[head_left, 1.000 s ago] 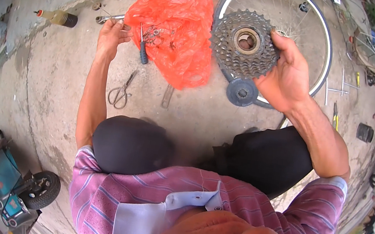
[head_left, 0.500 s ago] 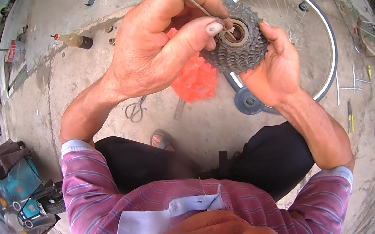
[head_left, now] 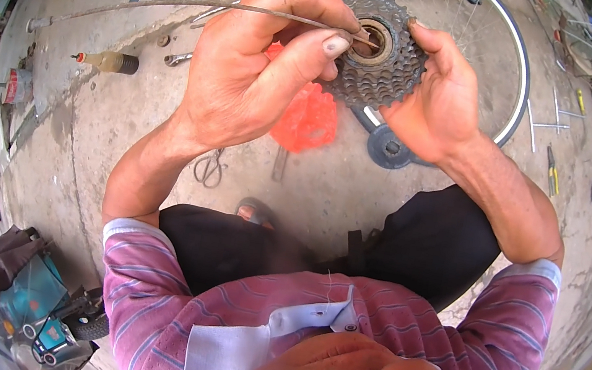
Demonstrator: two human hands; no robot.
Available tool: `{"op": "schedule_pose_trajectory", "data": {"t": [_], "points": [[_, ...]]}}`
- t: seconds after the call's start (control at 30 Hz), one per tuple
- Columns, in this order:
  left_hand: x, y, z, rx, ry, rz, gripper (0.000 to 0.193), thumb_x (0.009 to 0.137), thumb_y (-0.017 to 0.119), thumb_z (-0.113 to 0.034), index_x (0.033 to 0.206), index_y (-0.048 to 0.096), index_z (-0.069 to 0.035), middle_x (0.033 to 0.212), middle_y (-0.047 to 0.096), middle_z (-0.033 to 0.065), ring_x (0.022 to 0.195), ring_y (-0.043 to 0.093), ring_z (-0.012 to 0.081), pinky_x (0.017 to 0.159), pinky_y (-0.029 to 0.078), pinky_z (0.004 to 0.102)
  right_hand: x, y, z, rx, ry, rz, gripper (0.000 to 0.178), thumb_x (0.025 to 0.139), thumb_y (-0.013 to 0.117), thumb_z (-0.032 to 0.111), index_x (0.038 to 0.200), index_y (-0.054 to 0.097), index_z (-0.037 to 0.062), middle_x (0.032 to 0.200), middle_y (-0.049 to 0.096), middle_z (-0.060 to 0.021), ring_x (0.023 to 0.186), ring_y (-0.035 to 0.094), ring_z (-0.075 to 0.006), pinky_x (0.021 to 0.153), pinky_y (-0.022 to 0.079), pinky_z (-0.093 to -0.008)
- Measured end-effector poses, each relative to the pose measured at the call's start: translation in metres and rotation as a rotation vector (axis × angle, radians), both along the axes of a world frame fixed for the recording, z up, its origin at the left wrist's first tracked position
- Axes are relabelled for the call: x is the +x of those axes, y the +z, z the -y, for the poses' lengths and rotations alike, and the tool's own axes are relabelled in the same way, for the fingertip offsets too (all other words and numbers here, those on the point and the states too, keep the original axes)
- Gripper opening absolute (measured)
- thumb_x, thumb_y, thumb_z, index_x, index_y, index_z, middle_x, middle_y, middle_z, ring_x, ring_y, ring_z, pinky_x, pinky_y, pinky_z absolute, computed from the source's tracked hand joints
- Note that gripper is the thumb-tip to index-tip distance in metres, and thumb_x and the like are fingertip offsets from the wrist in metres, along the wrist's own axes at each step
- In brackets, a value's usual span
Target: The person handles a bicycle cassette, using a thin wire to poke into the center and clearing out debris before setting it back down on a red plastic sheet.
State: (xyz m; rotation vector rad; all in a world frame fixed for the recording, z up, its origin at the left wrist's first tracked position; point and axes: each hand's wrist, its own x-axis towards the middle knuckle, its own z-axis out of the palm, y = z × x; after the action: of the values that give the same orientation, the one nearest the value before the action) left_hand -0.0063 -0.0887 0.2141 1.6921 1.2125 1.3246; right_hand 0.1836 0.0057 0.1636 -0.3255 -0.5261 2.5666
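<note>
Head view, looking down: a dark bicycle sprocket cluster (head_left: 391, 72) is raised in front of a crouching person, above the ground, its round central opening turned toward the camera. The right hand (head_left: 437, 103) is half open and cupped around the cluster's right edge, thumb on the upper rim, holding it up. The left hand (head_left: 244, 72) is nearly closed, thumb and fingers pinching a thin, slightly bent rod (head_left: 178, 3) close to its tip. That tip sits at the central opening; whether it touches the inner wall cannot be told.

The work looks partway along. The cluster is a loose piece in the hand, so its separation counts as done. The work at the opening appears to be in hand, not finished, and how much of the inside has been dealt with does not show. The cluster is not on a wheel, so any fitting would be left.

Behind it, a spoked wheel (head_left: 523, 74) lies flat, its hub hidden by the cluster and hand. A dark disc (head_left: 389, 148) lies by its near edge. Below the left hand a red plastic bag (head_left: 306, 121) is partly covered. Farther out are scissors (head_left: 210, 170), a wrench (head_left: 178, 59), a bottle (head_left: 110, 62) on its side, and yellow-handled pliers (head_left: 553, 175) at right.
</note>
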Motion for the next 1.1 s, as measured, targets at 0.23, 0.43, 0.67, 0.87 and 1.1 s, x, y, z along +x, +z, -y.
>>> {"op": "schedule_pose_trajectory", "data": {"t": [0.23, 0.43, 0.67, 0.87, 1.1], "points": [[0.003, 0.0, -0.002, 0.078, -0.019, -0.062, 0.015, 0.096, 0.058, -0.001, 0.111, 0.06, 0.003, 0.102, 0.068, 0.0127, 0.078, 0.062, 0.01, 0.072, 0.053, 0.0254, -0.001, 0.002, 0.003, 0.01, -0.017, 0.014, 0.046, 0.102, 0.035, 0.031, 0.123, 0.06, -0.0013, 0.121, 0.068, -0.0116, 0.112, 0.063, -0.0242, 0.106, 0.043, -0.0426], [0.009, 0.003, 0.0, 0.084, 0.057, -0.099, 0.013, 0.092, 0.063, 0.0, 0.105, 0.064, 0.0, 0.089, 0.069, 0.0077, 0.078, 0.066, 0.0127, 0.069, 0.053, 0.0276, 0.0, 0.001, 0.005, 0.025, -0.016, 0.029, 0.045, 0.102, 0.035, 0.031, 0.122, 0.06, -0.0005, 0.119, 0.068, -0.0106, 0.111, 0.064, -0.0231, 0.105, 0.044, -0.0414], [0.004, 0.008, 0.0, 0.029, -0.025, -0.285, 0.015, 0.098, 0.057, -0.004, 0.111, 0.062, 0.001, 0.108, 0.069, 0.0099, 0.077, 0.059, 0.0064, 0.069, 0.05, 0.0216, 0.001, -0.001, 0.006, 0.028, -0.036, 0.069, 0.044, 0.102, 0.037, 0.03, 0.12, 0.061, -0.0011, 0.116, 0.069, -0.0112, 0.108, 0.064, -0.0231, 0.103, 0.046, -0.0414], [-0.001, 0.016, -0.002, -0.017, -0.081, -0.341, 0.016, 0.099, 0.055, -0.006, 0.11, 0.062, 0.002, 0.106, 0.07, 0.0096, 0.072, 0.058, 0.0063, 0.066, 0.049, 0.0207, 0.002, -0.005, 0.006, 0.024, -0.014, 0.045, 0.043, 0.102, 0.037, 0.03, 0.119, 0.061, -0.0015, 0.115, 0.069, -0.0117, 0.109, 0.064, -0.0231, 0.103, 0.046, -0.0415], [0.0, 0.013, 0.0, 0.021, -0.031, -0.257, 0.017, 0.101, 0.052, -0.006, 0.113, 0.059, 0.003, 0.106, 0.069, 0.0111, 0.07, 0.056, 0.0059, 0.066, 0.05, 0.0217, 0.0, 0.004, 0.009, 0.019, -0.008, 0.042, 0.045, 0.102, 0.035, 0.03, 0.121, 0.06, -0.0015, 0.118, 0.068, -0.0117, 0.11, 0.064, -0.0231, 0.104, 0.045, -0.041]]}}
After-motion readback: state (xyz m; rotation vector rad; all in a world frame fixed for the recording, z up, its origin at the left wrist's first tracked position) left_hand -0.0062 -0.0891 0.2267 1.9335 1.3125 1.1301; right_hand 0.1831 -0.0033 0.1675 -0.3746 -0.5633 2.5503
